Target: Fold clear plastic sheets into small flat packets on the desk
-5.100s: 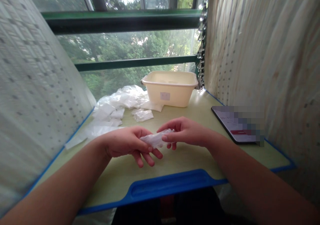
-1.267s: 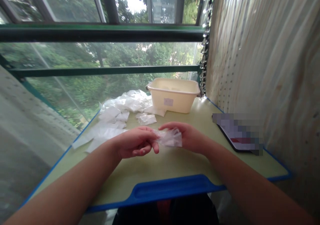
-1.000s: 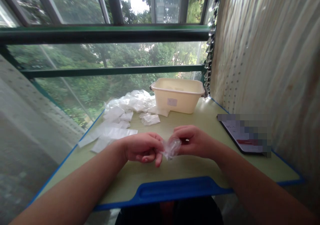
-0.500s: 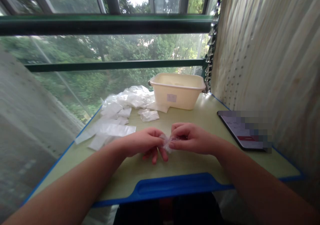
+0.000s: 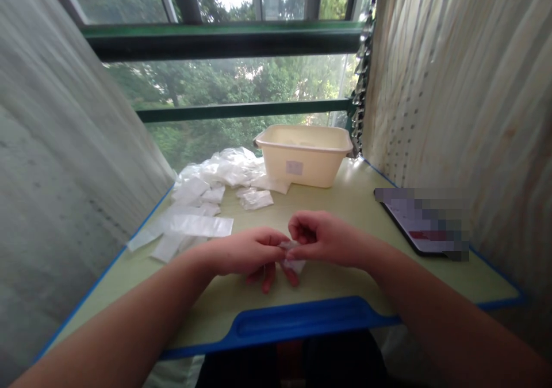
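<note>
Between my two hands, low over the near middle of the table, is a small clear plastic bag (image 5: 296, 265). My left hand (image 5: 254, 256) pinches its left side between thumb and forefinger, the other fingers spread below it. From the right, the thumb and curled forefinger of my right hand (image 5: 321, 238) close on its upper edge. The bag is partly covered by my fingers, and I cannot tell whether anything is inside it. Beyond my hands lies a small crumpled clear bag (image 5: 255, 199) on the table.
A heap of white and clear plastic bags (image 5: 228, 169) covers the table's back left, with flat ones (image 5: 200, 225) nearer my left forearm. A cream plastic tub (image 5: 314, 169) stands at the back. To the right lies a tablet (image 5: 414, 227). The table (image 5: 345, 287) has a blue raised edge.
The plastic bag, bunched up between my fingers before, now hangs flatter and lower. My right fingers have curled and shifted slightly left. The curtain at left now covers more of the window.
</note>
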`<move>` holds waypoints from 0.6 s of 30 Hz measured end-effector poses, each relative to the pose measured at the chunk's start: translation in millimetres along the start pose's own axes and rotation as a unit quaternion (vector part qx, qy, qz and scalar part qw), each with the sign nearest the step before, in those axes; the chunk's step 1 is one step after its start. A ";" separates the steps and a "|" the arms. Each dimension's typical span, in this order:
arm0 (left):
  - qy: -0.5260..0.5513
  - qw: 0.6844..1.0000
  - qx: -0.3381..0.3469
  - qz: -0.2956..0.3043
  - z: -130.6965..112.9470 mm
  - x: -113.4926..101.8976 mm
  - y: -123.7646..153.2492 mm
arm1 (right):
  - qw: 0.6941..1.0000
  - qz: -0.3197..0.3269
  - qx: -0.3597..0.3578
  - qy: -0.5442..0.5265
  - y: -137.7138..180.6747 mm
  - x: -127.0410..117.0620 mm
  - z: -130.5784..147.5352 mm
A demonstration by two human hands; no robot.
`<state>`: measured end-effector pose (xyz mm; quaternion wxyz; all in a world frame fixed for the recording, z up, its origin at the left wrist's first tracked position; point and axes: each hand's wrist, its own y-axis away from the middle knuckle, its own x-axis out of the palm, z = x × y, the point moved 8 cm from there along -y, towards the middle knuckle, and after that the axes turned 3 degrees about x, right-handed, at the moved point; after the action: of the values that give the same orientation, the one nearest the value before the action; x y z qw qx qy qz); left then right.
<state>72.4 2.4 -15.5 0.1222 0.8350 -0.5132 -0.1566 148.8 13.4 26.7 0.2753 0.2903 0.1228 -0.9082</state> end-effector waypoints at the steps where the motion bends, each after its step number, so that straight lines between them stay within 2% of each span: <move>1: 0.013 1.000 0.001 0.009 -1.1 2.1 0.4 | 1.000 0.002 -0.002 -0.003 -0.5 0.6 0.0; 5: 0.080 0.995 -0.008 0.056 -2.7 11.2 2.2 | 0.999 -0.029 -0.029 0.016 -2.3 -1.1 2.6; 8: 0.069 0.995 0.006 0.067 -4.5 13.0 2.0 | 0.997 -0.044 -0.051 0.043 -3.2 -0.7 5.6; 12: 0.006 0.997 0.020 0.069 -4.3 14.4 1.3 | 0.995 -0.022 -0.078 0.059 -2.7 3.4 10.3; 18: 0.025 0.998 0.025 0.054 -2.3 9.0 0.9 | 0.994 0.033 -0.098 0.035 6.2 0.5 19.0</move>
<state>76.4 -5.9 -14.2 0.1222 0.8123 -0.5583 -0.1163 143.3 0.8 41.3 0.3281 0.2978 0.2109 -0.8713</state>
